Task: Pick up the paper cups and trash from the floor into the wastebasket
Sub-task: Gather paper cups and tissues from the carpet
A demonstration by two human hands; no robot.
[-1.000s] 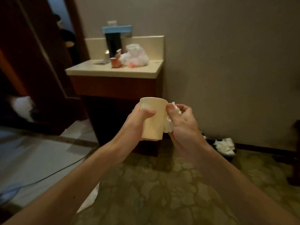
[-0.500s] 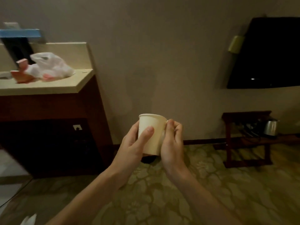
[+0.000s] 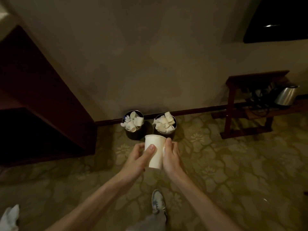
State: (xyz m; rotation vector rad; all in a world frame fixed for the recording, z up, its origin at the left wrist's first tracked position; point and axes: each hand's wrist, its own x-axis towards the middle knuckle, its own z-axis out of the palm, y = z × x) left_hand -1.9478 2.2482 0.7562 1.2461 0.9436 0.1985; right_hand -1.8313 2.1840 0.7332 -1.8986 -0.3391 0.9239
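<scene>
- Both forearms reach forward; the left hand (image 3: 138, 157) wraps one side of an upright paper cup (image 3: 155, 150), thumb across its front.
- The right hand (image 3: 171, 157) clasps the opposite side, fingers curled.
- The cup is held above the carpet, just in front of two dark wastebaskets (image 3: 135, 135) by the wall, both stuffed with cups and paper.
- A shoe (image 3: 158, 202) is below; a kettle (image 3: 286, 96) sits on a bench (image 3: 256, 77) at right.
</scene>
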